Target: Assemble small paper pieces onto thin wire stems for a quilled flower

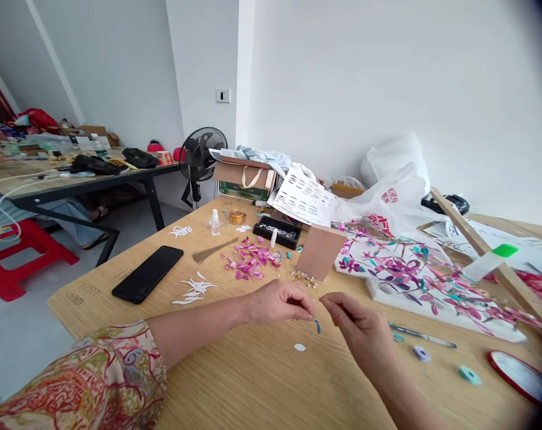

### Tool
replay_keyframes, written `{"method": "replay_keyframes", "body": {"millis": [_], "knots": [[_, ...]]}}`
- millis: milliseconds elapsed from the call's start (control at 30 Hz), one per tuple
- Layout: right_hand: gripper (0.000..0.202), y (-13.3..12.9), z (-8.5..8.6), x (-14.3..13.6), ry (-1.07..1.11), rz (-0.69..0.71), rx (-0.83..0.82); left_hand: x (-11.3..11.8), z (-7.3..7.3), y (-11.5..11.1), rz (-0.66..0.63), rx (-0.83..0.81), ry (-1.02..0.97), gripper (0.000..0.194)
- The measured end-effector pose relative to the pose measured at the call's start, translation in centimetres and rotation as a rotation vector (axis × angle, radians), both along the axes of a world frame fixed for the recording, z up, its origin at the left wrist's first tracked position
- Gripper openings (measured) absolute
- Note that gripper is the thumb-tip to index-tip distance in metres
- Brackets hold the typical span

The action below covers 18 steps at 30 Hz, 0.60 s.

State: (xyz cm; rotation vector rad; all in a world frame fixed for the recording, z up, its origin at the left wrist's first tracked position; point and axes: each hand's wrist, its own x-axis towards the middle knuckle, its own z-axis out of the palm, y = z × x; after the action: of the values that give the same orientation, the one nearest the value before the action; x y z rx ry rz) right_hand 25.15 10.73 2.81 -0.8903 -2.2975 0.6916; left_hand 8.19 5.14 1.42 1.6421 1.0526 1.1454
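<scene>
Left hand (282,301): thumb and forefinger pinched on a small blue piece (317,326), which was hung just below the fingertips, above the tabletop (235,382). Right hand (360,322): thumb and finger pressed together beside the left fingertips, not touching them; whether anything fine was gripped there could not be told. Both hands were held close, presumably so that the small blue piece could be steadied. White oval piece (299,347): laid flat on the near side of the hands. Pink petals (251,258) and black tray (277,239): set beyond the hands, probably to be kept within reach. Brown card (320,254): set just beside pearl beads (304,277). Flower sprays (409,272): laid on white foam (513,334) at the right, perhaps for protection. Phone (148,273): placed near the tabletop's left edge. Room for the forearms (203,319) was left between phone and spools (422,353); rightward movement was bounded by the foam's front edge and the wooden bar (535,292)
</scene>
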Motion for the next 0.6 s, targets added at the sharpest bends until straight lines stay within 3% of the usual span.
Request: {"method": "replay_keyframes", "body": {"millis": [133, 267, 333, 467, 533, 600], "knots": [[0.027, 0.7, -1.4, -0.2, 0.118, 0.062, -0.293, 0.2, 0.2, 0.0, 0.056, -0.203, -0.384, 0.016], [0.027, -0.1, -2.6, -1.1, 0.145, 0.122, -0.373, 0.1, 0.1, 0.3, 0.244, -0.14, -0.444, 0.016], [0.027, -0.9, -2.8, -1.5, 0.086, 0.132, -0.282, -0.1, 0.0, 0.5, 0.326, -0.094, -0.338, 0.012], [0.026, -2.3, -1.9, -1.8, -0.052, 0.152, 0.072, -0.4, -0.3, 0.5, 0.43, 0.118, 0.067, 0.008], [0.026, -2.5, -1.0, -1.5, -0.067, 0.161, 0.21, -0.5, -0.4, 0.4, 0.362, 0.215, 0.225, 0.011], [0.025, -2.1, -0.2, -1.0, -0.053, 0.14, 0.256, -0.4, -0.5, 0.3, 0.213, 0.247, 0.274, 0.013]]}}
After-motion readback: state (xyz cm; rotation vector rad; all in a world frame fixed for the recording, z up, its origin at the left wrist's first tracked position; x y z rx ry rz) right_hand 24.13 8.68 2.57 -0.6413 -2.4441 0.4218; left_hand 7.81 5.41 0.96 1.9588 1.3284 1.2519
